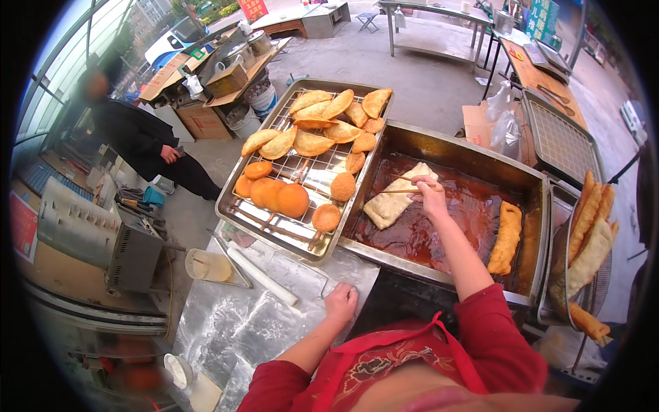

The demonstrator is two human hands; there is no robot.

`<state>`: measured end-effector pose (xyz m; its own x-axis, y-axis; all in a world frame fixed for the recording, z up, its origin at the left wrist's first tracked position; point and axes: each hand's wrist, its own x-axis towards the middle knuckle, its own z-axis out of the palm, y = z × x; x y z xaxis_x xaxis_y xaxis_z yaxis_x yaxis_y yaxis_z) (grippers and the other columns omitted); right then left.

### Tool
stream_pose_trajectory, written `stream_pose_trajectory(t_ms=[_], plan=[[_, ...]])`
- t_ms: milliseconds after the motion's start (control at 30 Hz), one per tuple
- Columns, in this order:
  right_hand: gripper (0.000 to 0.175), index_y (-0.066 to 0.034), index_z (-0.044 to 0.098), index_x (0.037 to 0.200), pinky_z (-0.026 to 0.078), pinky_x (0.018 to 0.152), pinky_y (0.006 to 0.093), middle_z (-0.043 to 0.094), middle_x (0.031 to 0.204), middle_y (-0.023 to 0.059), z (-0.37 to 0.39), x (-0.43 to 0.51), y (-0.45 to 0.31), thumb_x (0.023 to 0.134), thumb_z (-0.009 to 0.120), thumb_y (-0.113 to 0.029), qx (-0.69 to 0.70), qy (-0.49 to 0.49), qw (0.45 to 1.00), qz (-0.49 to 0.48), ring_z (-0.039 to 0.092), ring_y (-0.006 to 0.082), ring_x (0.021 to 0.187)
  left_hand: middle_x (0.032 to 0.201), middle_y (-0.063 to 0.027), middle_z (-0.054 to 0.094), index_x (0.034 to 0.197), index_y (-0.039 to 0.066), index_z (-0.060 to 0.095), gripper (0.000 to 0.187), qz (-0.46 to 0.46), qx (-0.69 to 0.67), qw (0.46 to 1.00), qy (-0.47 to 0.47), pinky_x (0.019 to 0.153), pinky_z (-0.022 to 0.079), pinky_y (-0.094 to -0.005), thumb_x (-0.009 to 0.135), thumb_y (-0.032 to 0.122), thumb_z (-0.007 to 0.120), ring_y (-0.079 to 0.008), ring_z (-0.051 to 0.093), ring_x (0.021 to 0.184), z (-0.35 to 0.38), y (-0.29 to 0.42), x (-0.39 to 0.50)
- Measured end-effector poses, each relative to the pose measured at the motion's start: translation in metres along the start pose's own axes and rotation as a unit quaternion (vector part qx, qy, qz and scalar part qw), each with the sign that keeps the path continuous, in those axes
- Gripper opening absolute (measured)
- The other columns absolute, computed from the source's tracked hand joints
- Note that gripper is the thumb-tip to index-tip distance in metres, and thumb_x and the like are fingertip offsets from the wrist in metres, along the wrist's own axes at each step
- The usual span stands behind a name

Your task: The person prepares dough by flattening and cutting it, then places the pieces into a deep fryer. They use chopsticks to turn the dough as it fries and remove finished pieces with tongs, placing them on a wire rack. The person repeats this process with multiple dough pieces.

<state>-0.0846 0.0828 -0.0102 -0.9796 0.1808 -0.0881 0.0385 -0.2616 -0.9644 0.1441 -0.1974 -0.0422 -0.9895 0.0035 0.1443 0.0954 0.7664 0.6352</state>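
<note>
My right hand (430, 194) grips a pair of wooden chopsticks (395, 191) over the metal frying vat (466, 150). The sticks lie at a pale, flat rectangle of dough (387, 205), which floats in dark reddish oil (437, 237). A golden fried dough strip (505, 238) is at the vat's right side. My left hand (341, 304) rests, fingers curled, on the floured metal worktop (226, 319); whether anything is under it cannot be seen. Left of it lies a white rolling pin (262, 276).
A wire-racked tray (238, 216) of fried pastries overlaps the vat's left edge. A wire basket (592, 288) with fried dough sticks stands at the right. A plastic tub (208, 265) and a bowl of flour (178, 371) are on the left. A person (144, 139) stands beyond the tray.
</note>
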Motion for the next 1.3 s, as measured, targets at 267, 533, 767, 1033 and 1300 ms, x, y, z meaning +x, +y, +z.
stream_pose_trajectory(t_ms=[267,533,767,1033,1300], plan=[[0.018,0.0043,0.063,0.094,0.055,0.054,0.0286,0.062,0.091,0.0166,-0.025,-0.021,-0.005,0.086,0.051,-0.007,-0.003,0.102,0.991,0.084,0.066,0.0257,0.069,0.081,-0.016,0.061,0.081,0.004,0.061,0.014,0.012,-0.001,1.0,-0.002,0.067,0.048,-0.0448,0.083,0.017,0.056,-0.037,0.06,0.076,-0.004,0.003,0.004],[0.021,-0.0006,0.063,0.1,0.048,0.05,0.0254,0.064,0.092,0.0106,-0.125,-0.087,-0.056,0.09,0.047,-0.009,-0.114,0.162,0.98,-0.024,0.06,0.0173,0.056,0.076,-0.0165,0.057,0.075,0.003,0.058,0.015,0.025,0.011,0.999,-0.033,0.059,0.045,-0.0444,0.085,0.015,0.055,-0.0359,0.057,0.068,0.002,-0.007,0.005],[0.02,-0.0009,0.061,0.101,0.052,0.051,0.0266,0.063,0.089,0.0128,-0.118,-0.095,-0.015,0.093,0.047,-0.012,-0.033,0.167,0.982,0.076,0.062,0.02,0.055,0.073,-0.014,0.054,0.076,0.004,0.057,0.012,0.029,0.01,0.999,-0.037,0.058,0.044,-0.0421,0.084,0.013,0.056,-0.0338,0.054,0.064,-0.002,-0.003,0.006],[0.023,-0.0005,0.06,0.104,0.056,0.059,0.0276,0.065,0.093,0.0112,-0.053,-0.077,-0.043,0.095,0.045,-0.015,-0.028,0.064,0.997,-0.031,0.066,0.0186,0.065,0.075,-0.0127,0.056,0.08,0.005,0.059,0.009,0.015,0.001,1.0,-0.026,0.059,0.045,-0.0414,0.083,0.013,0.057,-0.0329,0.055,0.066,0.001,-0.004,0.006],[0.018,-0.0001,0.062,0.1,0.053,0.054,0.0241,0.063,0.088,0.0086,0.024,-0.032,-0.006,0.092,0.05,-0.01,-0.056,-0.011,0.998,0.018,0.065,0.0165,0.064,0.076,-0.0128,0.057,0.08,0.005,0.059,0.009,0.017,0.018,1.0,-0.014,0.06,0.046,-0.0425,0.082,0.014,0.057,-0.0338,0.057,0.068,0.0,-0.002,0.007]])
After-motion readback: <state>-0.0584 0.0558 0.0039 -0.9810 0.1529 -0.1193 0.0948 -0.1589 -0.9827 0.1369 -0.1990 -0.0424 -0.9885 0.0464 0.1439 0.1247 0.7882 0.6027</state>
